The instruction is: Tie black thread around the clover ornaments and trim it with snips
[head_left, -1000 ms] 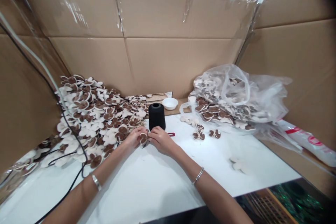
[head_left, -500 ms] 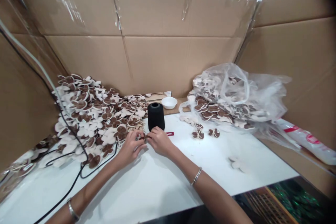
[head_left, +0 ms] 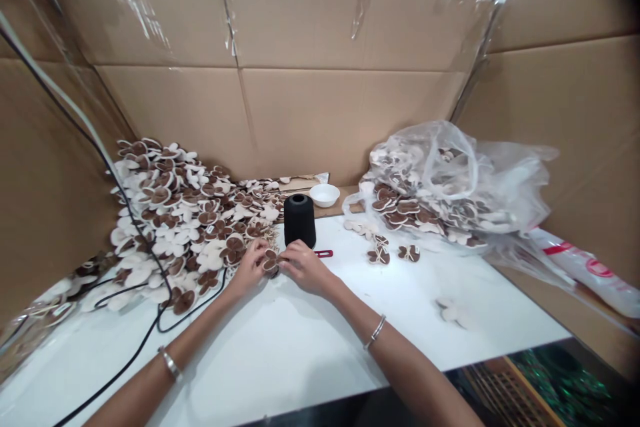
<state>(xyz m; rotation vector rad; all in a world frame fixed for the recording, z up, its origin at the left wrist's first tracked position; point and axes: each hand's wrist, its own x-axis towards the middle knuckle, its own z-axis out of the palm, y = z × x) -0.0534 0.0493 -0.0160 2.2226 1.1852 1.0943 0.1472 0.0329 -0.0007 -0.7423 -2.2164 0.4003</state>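
Observation:
Between my hands is a brown flower-shaped piece with a white edge (head_left: 271, 261), held just above the white table (head_left: 300, 340). My left hand (head_left: 251, 267) is closed on its left side. From the right, my right hand (head_left: 303, 265) pinches at the same piece with thumb and fingers together; any fine thread there is too small to make out. Right behind my hands stands a black cone of thread (head_left: 299, 221). A small red tool (head_left: 323, 253), partly hidden by the cone and my right hand, lies beside it.
A large heap of brown and white flower pieces (head_left: 170, 213) fills the left side, with a black cable (head_left: 145, 340) in front. Clear plastic bags (head_left: 450, 167) of similar pieces lie at right. Several bow-tied pieces (head_left: 409, 253), a white bowl (head_left: 325, 195) and cardboard walls (head_left: 300, 107) surround the workspace.
The brown flower piece has turned so that more of its face shows between my hands. My left hand and forearm have shifted slightly, and the view has moved a little.

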